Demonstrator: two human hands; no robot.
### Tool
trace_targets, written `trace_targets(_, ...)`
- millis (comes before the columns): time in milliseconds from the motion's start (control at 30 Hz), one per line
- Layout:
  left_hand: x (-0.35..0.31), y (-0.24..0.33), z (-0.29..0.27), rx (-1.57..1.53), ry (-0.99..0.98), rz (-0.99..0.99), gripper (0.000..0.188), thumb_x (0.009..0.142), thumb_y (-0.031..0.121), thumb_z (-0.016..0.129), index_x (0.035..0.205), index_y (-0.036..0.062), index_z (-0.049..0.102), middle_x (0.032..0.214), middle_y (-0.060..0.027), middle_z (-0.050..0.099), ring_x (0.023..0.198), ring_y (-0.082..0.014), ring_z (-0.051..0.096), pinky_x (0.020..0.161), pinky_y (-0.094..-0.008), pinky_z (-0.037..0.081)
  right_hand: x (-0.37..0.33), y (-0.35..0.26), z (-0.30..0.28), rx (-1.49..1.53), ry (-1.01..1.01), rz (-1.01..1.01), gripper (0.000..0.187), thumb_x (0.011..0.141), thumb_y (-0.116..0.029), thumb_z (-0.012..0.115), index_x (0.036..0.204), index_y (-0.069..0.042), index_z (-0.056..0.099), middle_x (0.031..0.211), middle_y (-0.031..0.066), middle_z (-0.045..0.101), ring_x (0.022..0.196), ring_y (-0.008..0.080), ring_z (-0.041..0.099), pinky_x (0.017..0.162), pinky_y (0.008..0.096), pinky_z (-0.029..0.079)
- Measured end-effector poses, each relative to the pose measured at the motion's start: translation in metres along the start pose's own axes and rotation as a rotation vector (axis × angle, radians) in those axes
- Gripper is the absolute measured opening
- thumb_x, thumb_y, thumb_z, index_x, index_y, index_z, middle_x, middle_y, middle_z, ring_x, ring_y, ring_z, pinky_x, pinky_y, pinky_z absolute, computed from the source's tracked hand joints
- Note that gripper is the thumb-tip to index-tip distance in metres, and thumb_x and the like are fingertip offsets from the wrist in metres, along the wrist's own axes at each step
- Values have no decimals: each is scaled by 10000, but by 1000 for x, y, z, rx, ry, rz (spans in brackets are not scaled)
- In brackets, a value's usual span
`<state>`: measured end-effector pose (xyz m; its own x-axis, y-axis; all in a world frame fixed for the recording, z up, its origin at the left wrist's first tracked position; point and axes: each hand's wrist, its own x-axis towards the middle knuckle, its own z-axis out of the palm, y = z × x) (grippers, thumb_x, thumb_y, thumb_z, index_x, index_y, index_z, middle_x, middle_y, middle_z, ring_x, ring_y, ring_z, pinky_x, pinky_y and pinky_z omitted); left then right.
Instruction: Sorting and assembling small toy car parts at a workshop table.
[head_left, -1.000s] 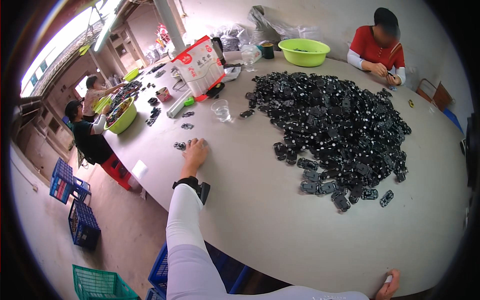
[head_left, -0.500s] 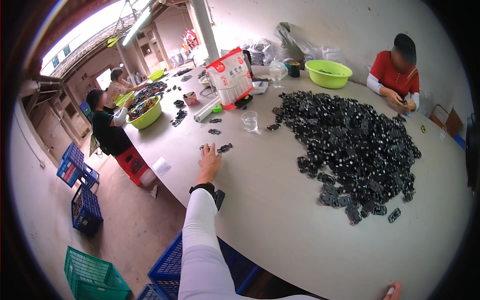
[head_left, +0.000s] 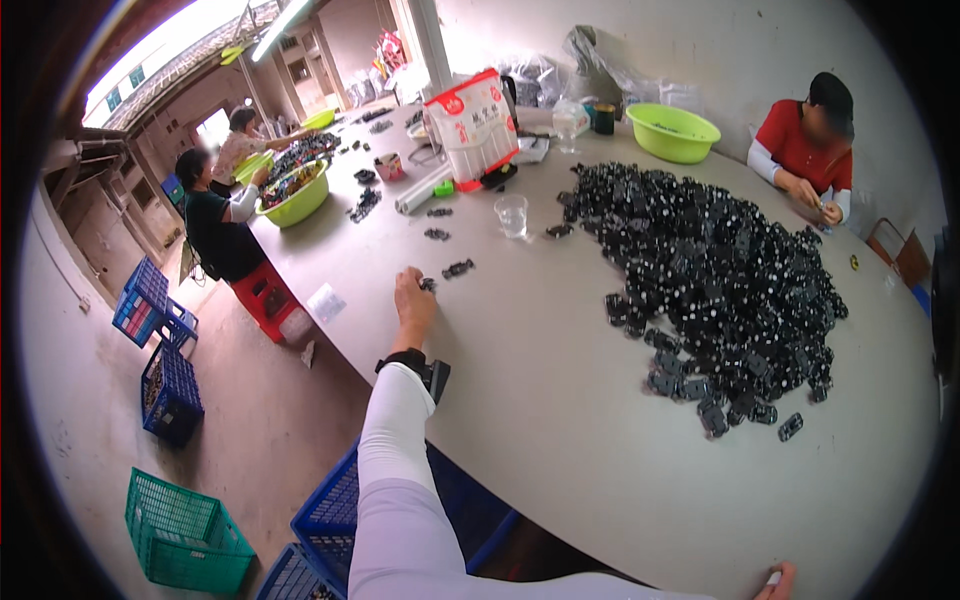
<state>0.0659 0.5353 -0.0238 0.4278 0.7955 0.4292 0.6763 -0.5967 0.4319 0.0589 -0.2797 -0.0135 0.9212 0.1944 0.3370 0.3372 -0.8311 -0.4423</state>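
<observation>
The left hand (head_left: 413, 304) was over the tabletop (head_left: 560, 400), in from its left edge, its fingers closed on a small dark toy car (head_left: 428, 285). A second car (head_left: 458, 268) lay just beyond, to the right. Wide room for moving stretched from there across to the heap of cars (head_left: 715, 270). The right hand (head_left: 779, 582) showed only partly by the near edge; I could not tell whether its fingers grasped anything.
</observation>
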Motion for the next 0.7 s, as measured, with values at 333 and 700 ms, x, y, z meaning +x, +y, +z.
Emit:
trace_targets(333,-55,6,-39,-650,-4,-112,506,708,-11,627,1201,12,515,1115,-120,550,981,-222,588,782,-307,508,1,-6,-5,48,0,-42,220,899,-57,426,1008,49,585,962,197,612,887,341,577,812,395,459)
trace_targets(700,-53,7,-41,-116,-102,-144,470,707,305,695,1086,35,632,1065,-191,605,985,-290,585,866,-371,464,-5,24,12,198,98,-71,273,706,62,346,939,23,482,804,122,463,759,233,478,737,298,406)
